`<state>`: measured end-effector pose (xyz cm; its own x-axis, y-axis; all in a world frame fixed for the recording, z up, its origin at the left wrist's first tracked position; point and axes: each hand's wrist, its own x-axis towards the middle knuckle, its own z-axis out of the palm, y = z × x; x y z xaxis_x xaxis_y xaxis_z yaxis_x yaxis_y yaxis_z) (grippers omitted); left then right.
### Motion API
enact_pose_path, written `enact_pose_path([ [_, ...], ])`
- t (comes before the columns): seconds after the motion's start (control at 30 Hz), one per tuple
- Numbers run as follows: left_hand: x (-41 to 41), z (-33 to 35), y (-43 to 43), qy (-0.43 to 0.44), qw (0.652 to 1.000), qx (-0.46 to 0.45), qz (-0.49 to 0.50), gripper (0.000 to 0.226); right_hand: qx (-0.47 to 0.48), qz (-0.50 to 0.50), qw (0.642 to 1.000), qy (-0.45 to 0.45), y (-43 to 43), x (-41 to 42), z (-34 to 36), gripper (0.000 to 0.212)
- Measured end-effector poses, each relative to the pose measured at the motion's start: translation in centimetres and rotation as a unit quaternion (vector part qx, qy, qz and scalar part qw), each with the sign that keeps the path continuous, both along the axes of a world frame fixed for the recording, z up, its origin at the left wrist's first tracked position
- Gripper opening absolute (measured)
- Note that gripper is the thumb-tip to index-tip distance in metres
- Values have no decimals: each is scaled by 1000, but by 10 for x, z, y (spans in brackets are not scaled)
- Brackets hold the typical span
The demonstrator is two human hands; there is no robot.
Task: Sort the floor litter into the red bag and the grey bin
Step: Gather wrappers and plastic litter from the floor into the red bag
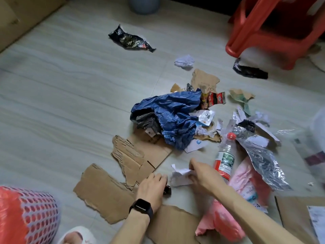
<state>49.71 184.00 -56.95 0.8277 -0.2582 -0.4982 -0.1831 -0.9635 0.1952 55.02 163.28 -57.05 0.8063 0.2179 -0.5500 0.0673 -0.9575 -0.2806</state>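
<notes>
Litter covers the tiled floor. My right hand [202, 175] pinches a crumpled white paper [179, 176] just above the floor. My left hand [152, 188], with a black watch on its wrist, curls over a small dark scrap [167, 189] beside that paper. A clear plastic bottle [226, 156] with a red cap and label lies right of my right hand. The red bag [10, 215], lining a white mesh basket, stands at the bottom left. The grey bin [143, 5] is at the top edge, far off.
Torn cardboard pieces [103, 191] lie in front of me. A blue plastic bag [170, 117], black wrappers [131, 40], silver foil [263, 155] and a pink mailer [246, 182] lie scattered further out and right. A red plastic stool [263, 32] stands top right.
</notes>
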Motion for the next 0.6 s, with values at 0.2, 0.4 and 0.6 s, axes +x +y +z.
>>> enact_pose_path([
  [0.2, 1, -1, -2, 26, 999, -14, 45, 44, -62, 13, 994, -91, -15, 51, 6, 27],
  [0.4, -2, 4, -7, 24, 998, 10, 54, 41, -22, -41, 997, -58, -2, 57, -16, 33],
  [0.6, -19, 18, 15, 60, 996, 30, 52, 29, -17, -67, 997, -35, 2, -6, 0, 19],
])
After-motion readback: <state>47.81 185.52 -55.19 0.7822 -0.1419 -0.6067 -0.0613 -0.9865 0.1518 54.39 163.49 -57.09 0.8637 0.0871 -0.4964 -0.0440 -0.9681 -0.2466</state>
